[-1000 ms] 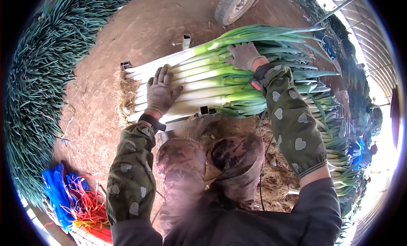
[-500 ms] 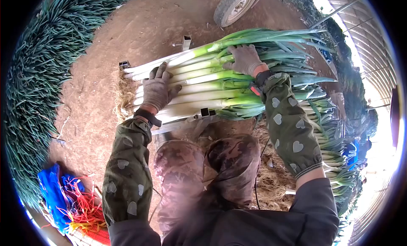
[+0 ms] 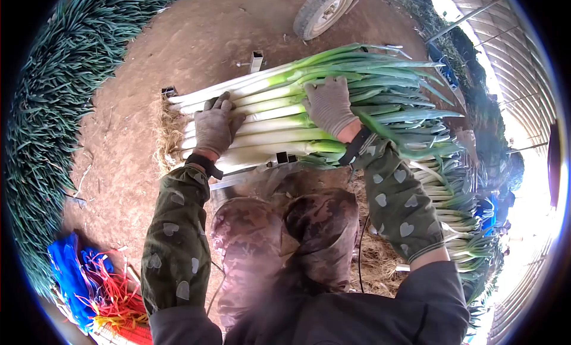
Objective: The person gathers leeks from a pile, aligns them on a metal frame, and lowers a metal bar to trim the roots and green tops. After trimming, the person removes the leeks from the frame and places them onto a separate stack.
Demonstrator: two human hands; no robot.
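Note:
Long green onions (image 3: 279, 107) lie side by side on a low metal frame (image 3: 256, 61), roots at the left and green leaves at the right. My left hand (image 3: 214, 126), in a grey glove, rests on the white stalks near the roots, fingers apart. My right hand (image 3: 329, 106), gloved too, is on the stalks where white turns green, its fingers bent down among the leaves. Whether it grips a stalk is hidden beneath the palm.
A dense mass of green leaves (image 3: 53, 119) runs along the left. Blue cloth (image 3: 68, 279) and red strips (image 3: 116, 297) lie at the lower left. A wheel (image 3: 324, 12) stands beyond the frame. More onions (image 3: 458, 226) are piled at the right.
My right hand has moved a little left and nearer to me over the stalks, its fingers drawn closer together. Some leaves have shifted. My left hand stays on the white stalks.

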